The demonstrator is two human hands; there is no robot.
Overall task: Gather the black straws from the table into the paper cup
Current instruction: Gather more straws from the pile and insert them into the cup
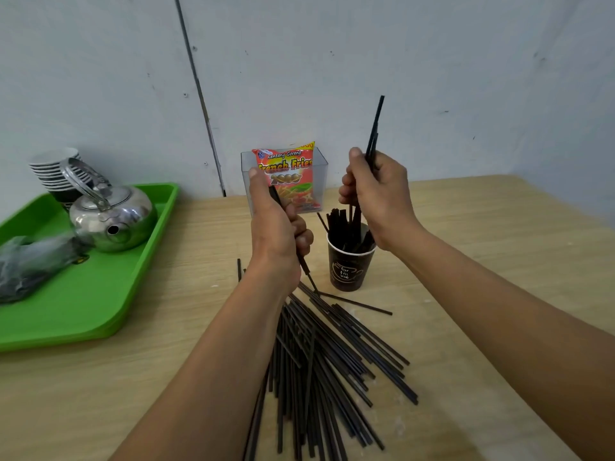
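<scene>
A dark paper cup (347,269) stands upright on the wooden table, with several black straws standing in it. My right hand (376,197) is just above the cup, shut on a few black straws (375,128) held upright, their lower ends in the cup's mouth. My left hand (276,227) hovers left of the cup, shut on a few black straws whose tips (307,274) point down at the table. A big heap of loose black straws (326,361) lies on the table in front of the cup, partly under my left forearm.
A green tray (83,301) at the left carries a metal kettle (111,214), a stack of paper cups (56,171) and a dark plastic bag (30,264). A clear box with a snack packet (289,174) stands against the wall behind the cup.
</scene>
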